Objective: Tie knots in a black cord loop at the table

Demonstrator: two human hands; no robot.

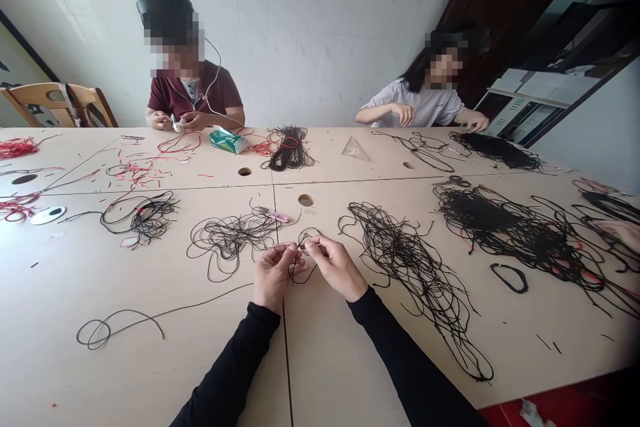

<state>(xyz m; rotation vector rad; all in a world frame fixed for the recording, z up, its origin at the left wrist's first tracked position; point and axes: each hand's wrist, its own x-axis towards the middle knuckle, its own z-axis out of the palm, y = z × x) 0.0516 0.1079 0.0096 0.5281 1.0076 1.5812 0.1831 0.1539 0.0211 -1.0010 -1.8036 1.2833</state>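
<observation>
Over the seam near the table's middle, my left hand (276,272) and my right hand (336,265) meet with fingers pinched on a thin black cord (300,281). The cord bends in small loops above and below my fingertips; how it crosses between them is too small to make out. A long tail (200,301) of cord runs from my left hand to loose curls on the left. Just beyond my hands lie pink-handled snips (277,215) and a tangle of thin dark cord (230,237). A large bundle of black cords (400,247) lies right of my right hand.
Across the table (165,380) sit two people (193,97) (425,103). Black cord piles (505,227) and a closed black cord loop (510,278) lie right. Red cord scraps (140,170), a green packet (227,140) and a clear triangle (357,149) are farther back. Another person's hand (623,235) shows at the right edge.
</observation>
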